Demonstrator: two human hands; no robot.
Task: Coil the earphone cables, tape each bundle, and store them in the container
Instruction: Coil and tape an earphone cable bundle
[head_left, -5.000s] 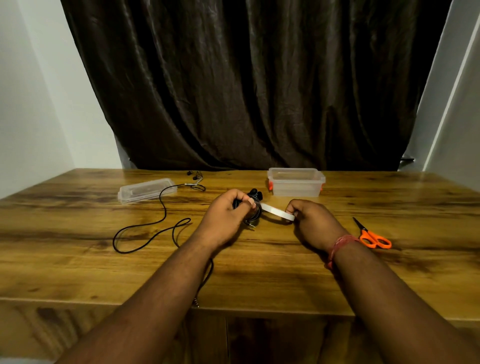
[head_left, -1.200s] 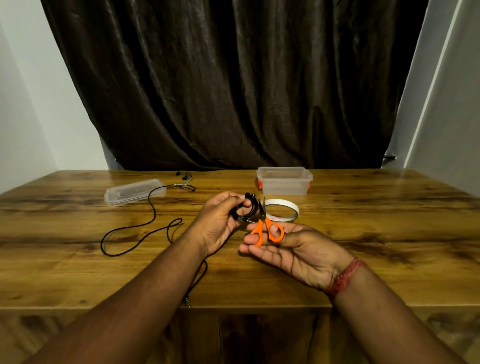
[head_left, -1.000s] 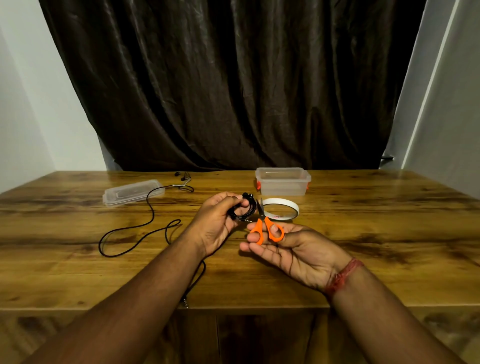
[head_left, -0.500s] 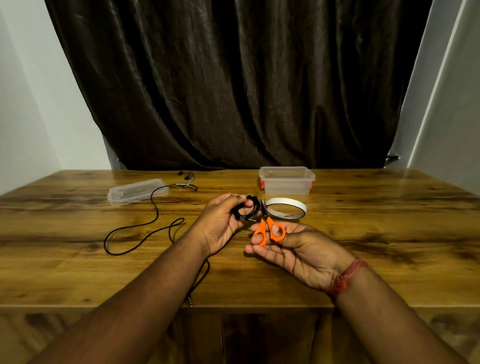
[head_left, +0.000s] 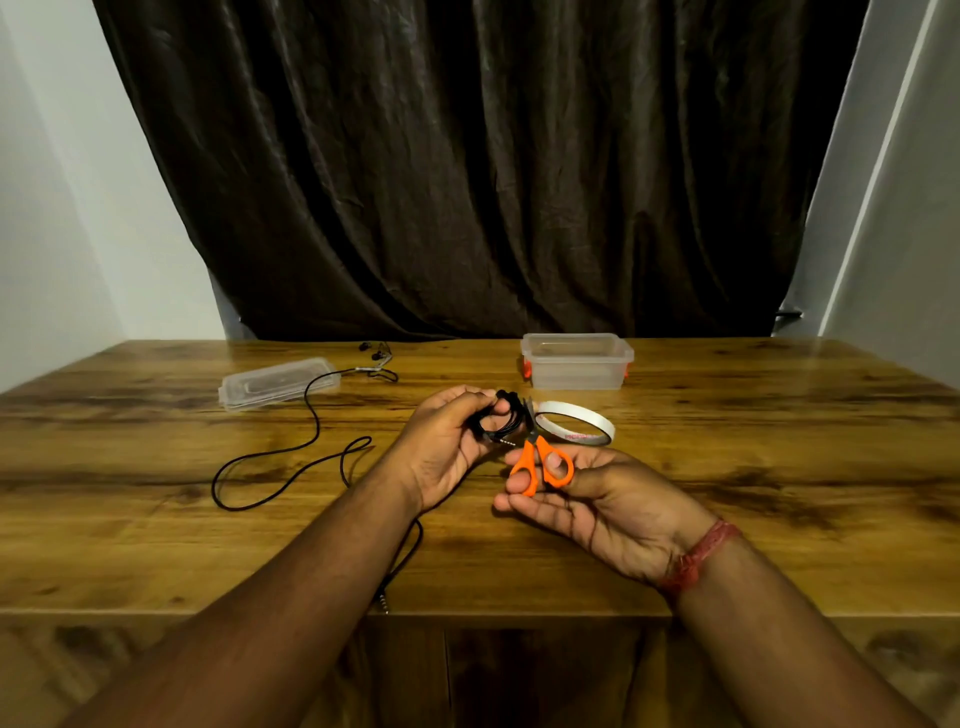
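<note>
The left hand (head_left: 447, 447) has its grip closed on a black coil (head_left: 501, 423) of earphone cable, held above the table (head_left: 779, 467). The right hand (head_left: 597, 499), palm up, grips orange scissors (head_left: 540, 462) with fingers through the handles; the blades point up between the coil and the tape roll (head_left: 576, 423), which lies flat just beside them. A clear container (head_left: 576, 361) stands open behind the tape. To the left, its lid (head_left: 278, 382) lies flat, and a second, loose cable (head_left: 311, 441) trails across the table to the near edge.
</note>
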